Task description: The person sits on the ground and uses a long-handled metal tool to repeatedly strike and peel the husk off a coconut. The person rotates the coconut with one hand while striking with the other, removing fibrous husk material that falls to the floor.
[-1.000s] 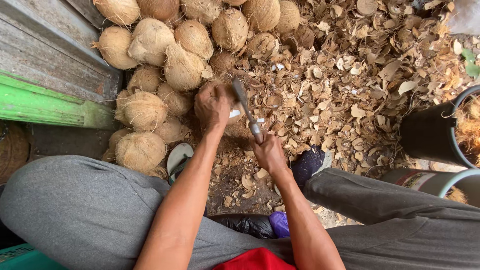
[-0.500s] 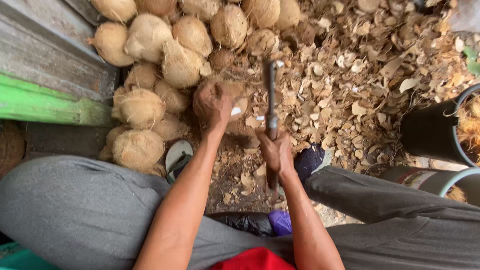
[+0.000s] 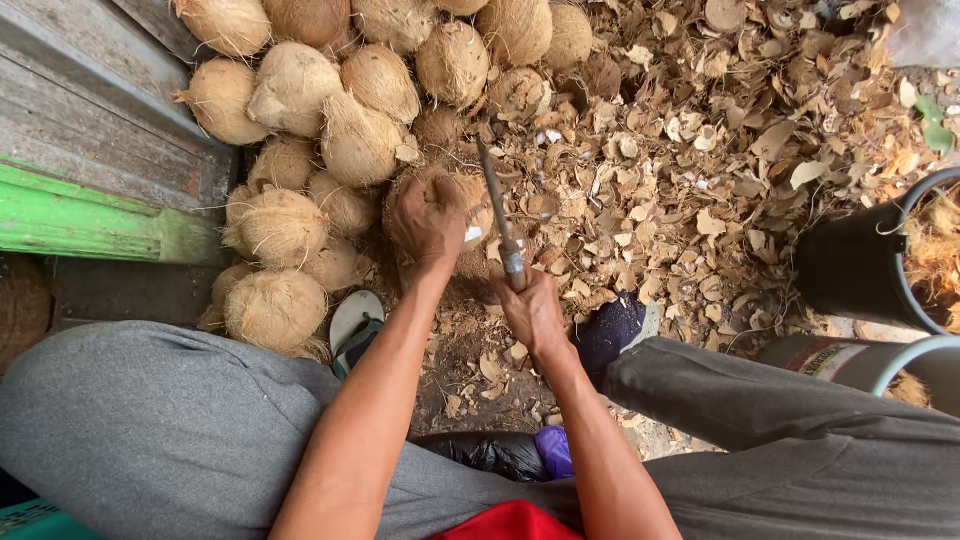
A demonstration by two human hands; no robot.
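My left hand (image 3: 428,218) grips a husked brown coconut (image 3: 470,205) on the ground between my knees. A patch of white flesh shows on its right side. My right hand (image 3: 530,310) is closed on the handle of a long metal blade (image 3: 497,215). The blade points away from me and lies against the coconut's right side. A pile of several fibrous coconuts (image 3: 330,130) lies to the left and behind the held one.
Brown shell chips (image 3: 720,150) cover the ground to the right. A black bucket (image 3: 860,265) with husk stands at right, another rim (image 3: 880,360) below it. A green and grey wooden board (image 3: 90,190) runs along the left. Sandals (image 3: 355,325) lie by my feet.
The blade swung from tilted left to upright, then came down against the coconut's right side. My left hand kept its hold on the coconut.
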